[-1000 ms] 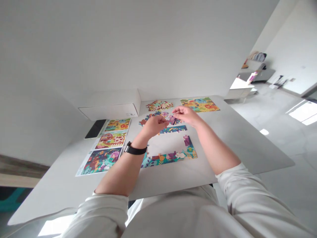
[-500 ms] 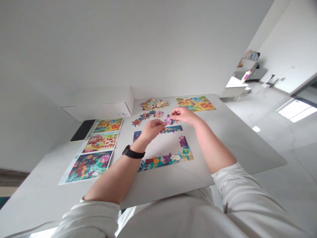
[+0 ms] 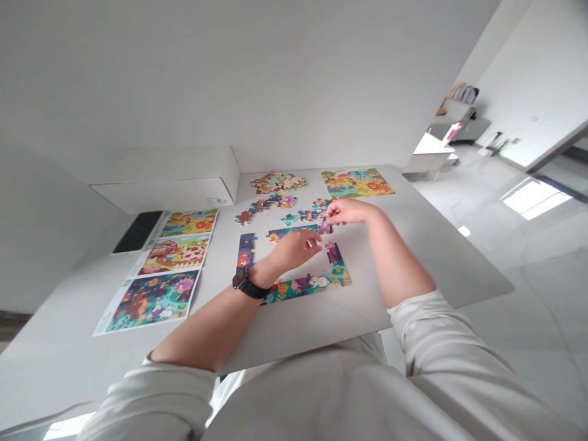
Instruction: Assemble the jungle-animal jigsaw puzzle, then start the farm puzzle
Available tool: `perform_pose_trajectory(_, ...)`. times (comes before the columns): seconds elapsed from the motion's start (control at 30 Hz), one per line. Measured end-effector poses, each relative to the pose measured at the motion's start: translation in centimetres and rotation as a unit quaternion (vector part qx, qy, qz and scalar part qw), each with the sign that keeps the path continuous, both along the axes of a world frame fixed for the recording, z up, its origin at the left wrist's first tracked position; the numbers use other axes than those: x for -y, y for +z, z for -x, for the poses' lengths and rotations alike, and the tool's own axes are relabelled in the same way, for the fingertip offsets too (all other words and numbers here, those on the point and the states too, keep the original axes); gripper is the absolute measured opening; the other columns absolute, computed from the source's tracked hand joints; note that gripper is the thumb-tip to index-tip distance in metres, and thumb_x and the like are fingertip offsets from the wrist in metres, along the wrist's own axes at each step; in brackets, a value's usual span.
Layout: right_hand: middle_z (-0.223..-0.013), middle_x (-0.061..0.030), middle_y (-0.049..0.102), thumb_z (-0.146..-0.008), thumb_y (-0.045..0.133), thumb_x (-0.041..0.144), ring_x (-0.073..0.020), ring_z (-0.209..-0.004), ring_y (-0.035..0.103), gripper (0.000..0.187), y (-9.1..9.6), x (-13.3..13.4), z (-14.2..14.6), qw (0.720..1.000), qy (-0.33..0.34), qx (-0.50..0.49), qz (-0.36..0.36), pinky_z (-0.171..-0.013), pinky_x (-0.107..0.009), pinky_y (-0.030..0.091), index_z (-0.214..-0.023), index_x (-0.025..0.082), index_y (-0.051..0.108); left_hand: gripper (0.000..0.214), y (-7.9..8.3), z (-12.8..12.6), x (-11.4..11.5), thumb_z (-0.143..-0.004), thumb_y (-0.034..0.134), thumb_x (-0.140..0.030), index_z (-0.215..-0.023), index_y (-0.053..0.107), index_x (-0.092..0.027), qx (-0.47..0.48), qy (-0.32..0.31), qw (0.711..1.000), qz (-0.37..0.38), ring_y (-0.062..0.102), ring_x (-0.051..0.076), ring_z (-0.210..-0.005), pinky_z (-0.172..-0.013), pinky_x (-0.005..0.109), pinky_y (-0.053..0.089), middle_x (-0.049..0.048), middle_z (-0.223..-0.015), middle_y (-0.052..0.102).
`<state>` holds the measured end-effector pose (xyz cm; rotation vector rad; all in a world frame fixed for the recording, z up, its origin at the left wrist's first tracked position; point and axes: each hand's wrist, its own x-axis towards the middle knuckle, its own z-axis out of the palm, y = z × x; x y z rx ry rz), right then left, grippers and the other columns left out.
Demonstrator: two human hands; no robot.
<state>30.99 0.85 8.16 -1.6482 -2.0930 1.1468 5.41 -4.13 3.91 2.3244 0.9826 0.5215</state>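
A purple puzzle piece (image 3: 324, 226) is pinched by my right hand (image 3: 345, 212) at the far right corner of a partly built puzzle border (image 3: 294, 286). My left hand (image 3: 297, 250) hovers over the inside of the border, its fingers curled loosely apart and holding nothing. It hides part of the border's top strip (image 3: 281, 234). On the left side stands a dark blue strip with a red animal (image 3: 244, 257). Loose puzzle pieces (image 3: 307, 215) lie just beyond the top strip, and an arc of more pieces (image 3: 266, 204) is farther left.
A pile of pieces (image 3: 278, 182) lies near the wall, beside a finished lion puzzle (image 3: 358, 182). On the left are a sheet with printed puzzle pictures (image 3: 154, 300), a dark phone (image 3: 138, 233) and a white box (image 3: 160, 195). The white table's (image 3: 441, 257) right edge borders the floor.
My right hand has moved the purple piece to the border's far right corner. My left hand has come away from that piece and opened. The view has shifted slightly.
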Motion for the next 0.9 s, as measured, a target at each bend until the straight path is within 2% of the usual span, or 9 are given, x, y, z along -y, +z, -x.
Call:
perform_pose_trajectory(0.13,-0.073,-0.0017,0.074,-0.072,0.092,0.045,-0.0125,-0.061,0.062,0.030,-1.6,-0.6,-0.2,0.997,0.013,0.052,0.053,-0.061,-0.023,0.050,-0.076,0.021,0.075,0.028,-1.6,-1.0,1.0,-0.096,0.063,-0.034,-0.117,0.077,-0.024,-0.023,-0.102,0.991,-0.083,0.071,0.027,-0.116,-0.105,0.040,0.054,0.0095,-0.125,0.076)
perform_pose_trajectory(0.23,-0.065,-0.0004,0.070,-0.068,0.094,0.050,-0.0117,-0.057,0.061,0.036,-2.8,-1.1,-0.3,0.995,0.020,0.059,0.080,-0.058,-0.022,0.049,-0.073,0.020,0.075,0.032,-2.7,-1.2,0.9,-0.098,0.060,-0.031,-0.124,0.076,-0.020,-0.050,-0.133,0.982,-0.122,0.064,0.029,-0.131,-0.117,0.042,0.048,0.0125,-0.138,0.071)
perform_pose_trajectory(0.47,-0.056,0.0020,0.064,-0.063,0.094,0.056,-0.0094,-0.049,0.052,0.042,-3.7,-1.6,-0.5,0.991,0.035,0.096,0.088,-0.053,-0.022,0.043,-0.067,0.020,0.074,0.047,-3.4,-1.4,1.0,-0.099,0.059,-0.036,-0.144,0.066,-0.023,-0.091,-0.132,0.977,-0.141,0.056,0.028,-0.144,-0.125,0.042,0.042,0.0106,-0.156,0.060)
perform_pose_trajectory(0.6,-0.055,0.0015,0.063,-0.066,0.092,0.054,-0.0106,-0.050,0.051,0.038,-3.4,-1.4,0.0,0.985,0.035,0.152,0.076,-0.056,-0.025,0.042,-0.066,0.020,0.075,0.055,-4.1,-1.7,0.9,-0.100,0.059,-0.040,-0.149,0.062,-0.014,-0.117,-0.142,0.973,-0.141,0.050,0.032,-0.150,-0.129,0.045,0.037,0.0174,-0.162,0.053)
perform_pose_trajectory(0.77,-0.060,0.0003,0.066,-0.075,0.087,0.051,-0.0123,-0.055,0.055,0.034,-2.8,-1.1,0.8,0.972,0.040,0.224,0.056,-0.060,-0.025,0.043,-0.079,0.019,0.081,0.057,-4.8,-1.9,0.7,-0.102,0.056,-0.045,-0.150,0.060,-0.014,-0.125,-0.143,0.970,-0.153,0.048,0.031,-0.152,-0.129,0.044,0.038,0.0174,-0.163,0.051)
perform_pose_trajectory(0.9,-0.065,-0.0005,0.070,-0.081,0.085,0.041,-0.0119,-0.056,0.057,0.026,-2.6,-1.0,1.1,0.966,0.031,0.250,0.054,-0.059,-0.023,0.042,-0.089,0.017,0.081,0.057,-5.0,-1.9,0.8,-0.102,0.055,-0.046,-0.150,0.061,-0.016,-0.128,-0.139,0.970,-0.155,0.048,0.031,-0.151,-0.128,0.045,0.039,0.0164,-0.163,0.052)
